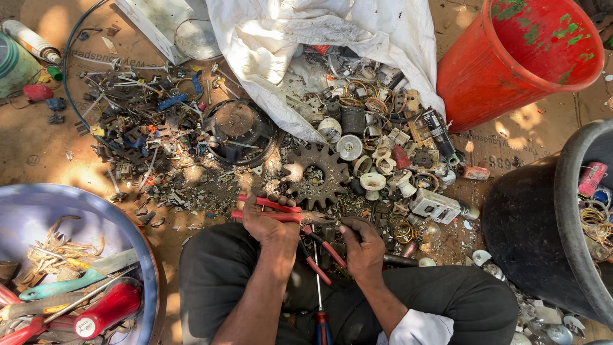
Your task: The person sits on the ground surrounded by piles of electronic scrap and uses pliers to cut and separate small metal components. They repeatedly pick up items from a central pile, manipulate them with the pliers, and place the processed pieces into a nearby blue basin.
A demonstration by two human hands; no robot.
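Left hand (pixel 268 220) clamped round red-handled pliers (pixel 271 209) — jaws aimed at the scrap bit (pixel 329 222) the right hand (pixel 363 246) pinches steady; toothed gear (pixel 315 174) just beyond.

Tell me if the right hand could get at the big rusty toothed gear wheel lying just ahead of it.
Probably yes. The rusty toothed gear wheel lies flat on top of the scrap, uncovered, just beyond the right hand. That hand would first have to let go of the small part it pinches.

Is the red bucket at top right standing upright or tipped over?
Tipped. The red bucket leans with its open mouth turned toward the camera, so its inner wall shows; the stretch of interior in view holds nothing, only green paint flecks.
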